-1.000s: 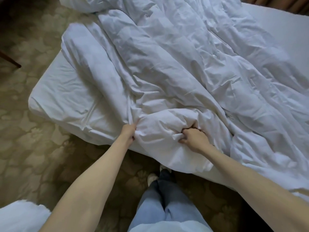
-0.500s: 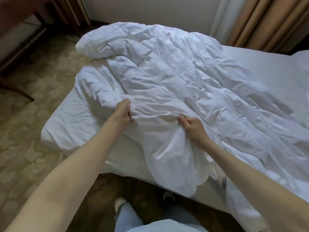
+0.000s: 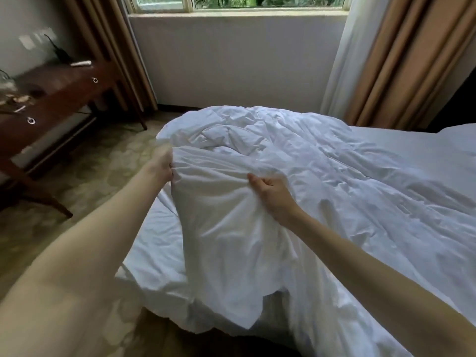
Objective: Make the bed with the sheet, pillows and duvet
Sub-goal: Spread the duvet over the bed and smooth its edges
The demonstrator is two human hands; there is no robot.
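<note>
A crumpled white duvet [image 3: 322,181] lies heaped across the bed, whose mattress is covered by a white sheet [image 3: 152,256]. I stand at the bed's near edge. My left hand [image 3: 161,164] grips a bunched fold of the duvet's near end, raised above the mattress. My right hand [image 3: 270,193] pinches the same end a little to the right, fingers curled into the cloth. The cloth between and below my hands hangs down over the bed's edge. A white pillow's corner [image 3: 458,135] shows at the far right.
A dark wooden desk [image 3: 51,99] with drawers stands at the left on patterned carpet [image 3: 85,176]. Brown curtains [image 3: 401,60] frame a window [image 3: 239,2] behind the bed. A low white wall runs under the window.
Both hands have lifted the duvet's near end up off the bed's edge. My head has tilted up, bringing the window, curtains and desk into view.
</note>
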